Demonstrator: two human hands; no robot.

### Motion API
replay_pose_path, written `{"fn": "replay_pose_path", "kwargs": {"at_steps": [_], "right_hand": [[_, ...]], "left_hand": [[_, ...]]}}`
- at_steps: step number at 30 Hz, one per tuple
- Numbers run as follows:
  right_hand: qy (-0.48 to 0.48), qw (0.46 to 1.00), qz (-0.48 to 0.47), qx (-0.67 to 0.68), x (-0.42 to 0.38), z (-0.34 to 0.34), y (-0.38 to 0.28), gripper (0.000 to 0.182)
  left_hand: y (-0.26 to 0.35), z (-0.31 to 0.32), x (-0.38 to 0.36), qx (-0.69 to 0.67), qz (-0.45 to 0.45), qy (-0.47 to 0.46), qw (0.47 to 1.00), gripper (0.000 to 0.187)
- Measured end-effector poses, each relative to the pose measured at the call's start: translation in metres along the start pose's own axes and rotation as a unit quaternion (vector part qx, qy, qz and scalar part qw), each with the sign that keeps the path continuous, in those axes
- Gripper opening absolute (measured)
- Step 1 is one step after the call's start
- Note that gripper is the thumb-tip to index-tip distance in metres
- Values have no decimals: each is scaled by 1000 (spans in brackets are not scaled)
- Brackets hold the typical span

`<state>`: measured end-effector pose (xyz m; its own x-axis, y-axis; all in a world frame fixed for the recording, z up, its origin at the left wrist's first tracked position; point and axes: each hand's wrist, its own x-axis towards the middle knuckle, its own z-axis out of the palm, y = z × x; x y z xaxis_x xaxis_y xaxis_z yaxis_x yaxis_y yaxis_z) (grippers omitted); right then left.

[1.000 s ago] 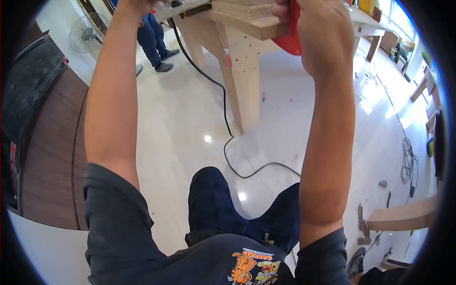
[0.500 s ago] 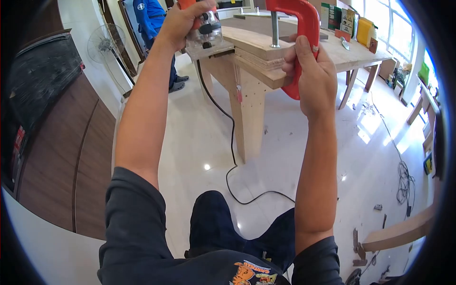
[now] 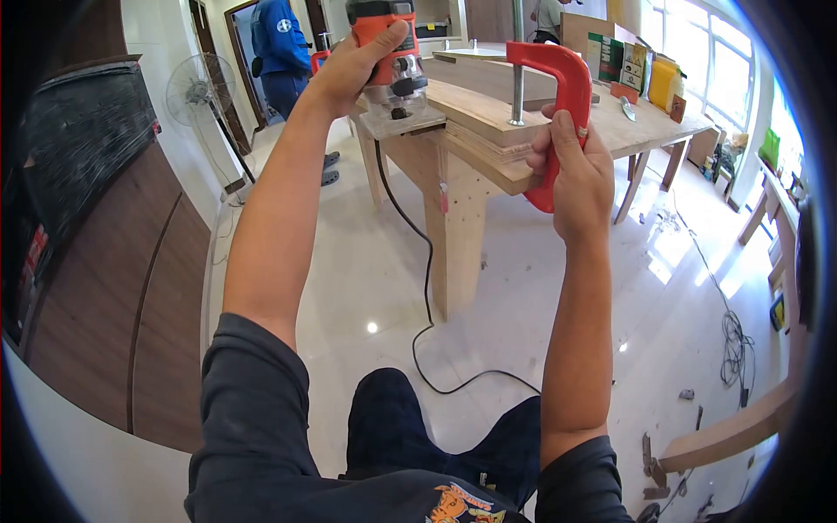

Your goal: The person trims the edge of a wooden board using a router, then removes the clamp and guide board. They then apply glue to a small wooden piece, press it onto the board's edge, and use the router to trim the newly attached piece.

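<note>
My left hand (image 3: pixel 353 71) is wrapped around an orange and black trim router (image 3: pixel 384 48) with a clear base. The router stands upright at the edge of a wooden workpiece (image 3: pixel 475 112), and its black cord (image 3: pixel 427 253) hangs down to the floor. My right hand (image 3: pixel 582 174) grips the frame of a red C-clamp (image 3: pixel 558 65). The clamp's screw (image 3: pixel 518 87) presses down on the workpiece near its corner, and its lower jaw sits under the table corner. Stacked board layers show between workpiece and tabletop.
A wooden table (image 3: pixel 645 131) extends back, bearing a yellow jug (image 3: pixel 664 80) and boxes. A person in blue (image 3: pixel 281 52) stands at back left near a fan (image 3: pixel 199 87); another person (image 3: pixel 549 17) is farther back. Coiled cable (image 3: pixel 737 344) and scraps lie on the floor at right.
My view has tilted up a little, so the scene sits lower. The router has shifted slightly right, towards the clamp. My right hand stays on the clamp.
</note>
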<state>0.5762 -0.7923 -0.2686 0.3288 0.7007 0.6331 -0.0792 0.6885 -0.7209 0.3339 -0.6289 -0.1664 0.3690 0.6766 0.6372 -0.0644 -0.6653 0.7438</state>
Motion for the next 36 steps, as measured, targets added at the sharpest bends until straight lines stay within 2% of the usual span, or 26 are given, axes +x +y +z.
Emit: {"fn": "replay_pose_path", "kwargs": {"at_steps": [8, 11, 16, 19, 23, 27, 30, 32, 33, 34, 35, 36], "right_hand": [[16, 1000, 18, 6, -4, 4, -6, 37], [37, 998, 44, 13, -5, 4, -8, 33], [67, 993, 73, -57, -8, 0, -9, 24], [60, 991, 85, -80, -11, -2, -9, 22], [81, 988, 90, -97, -17, 0, -9, 17], [60, 970, 107, -211, -20, -8, -9, 10], [12, 971, 165, -173, -9, -8, -20, 13], [52, 961, 223, -152, -4, 6, -36, 20], [24, 956, 203, -211, -3, 6, -43, 26], [-2, 943, 188, -274, -2, 2, -47, 32], [22, 934, 135, -330, -2, 2, -51, 35], [42, 917, 91, -385, -14, 6, -58, 38]], "left_hand": [[2, 5, 2, -18, 15, 16, 1000, 40], [8, 7, -1, -30, -23, 15, 999, 39], [14, 9, -2, -68, -73, -6, 995, 42], [34, 9, -3, -39, -168, -3, 985, 44], [45, 10, 1, -20, -200, -4, 980, 44], [62, 11, 6, -58, -247, -18, 967, 37], [71, 13, 9, -24, -222, 21, 975, 30], [80, 4, 2, -6, -255, 19, 967, 29], [77, 0, -2, -3, -272, 2, 962, 28], [63, -14, -15, -9, -245, -11, 970, 30], [85, -13, -26, -73, -322, 52, 942, 29], [87, -25, -46, -112, -321, 70, 938, 31]]}}
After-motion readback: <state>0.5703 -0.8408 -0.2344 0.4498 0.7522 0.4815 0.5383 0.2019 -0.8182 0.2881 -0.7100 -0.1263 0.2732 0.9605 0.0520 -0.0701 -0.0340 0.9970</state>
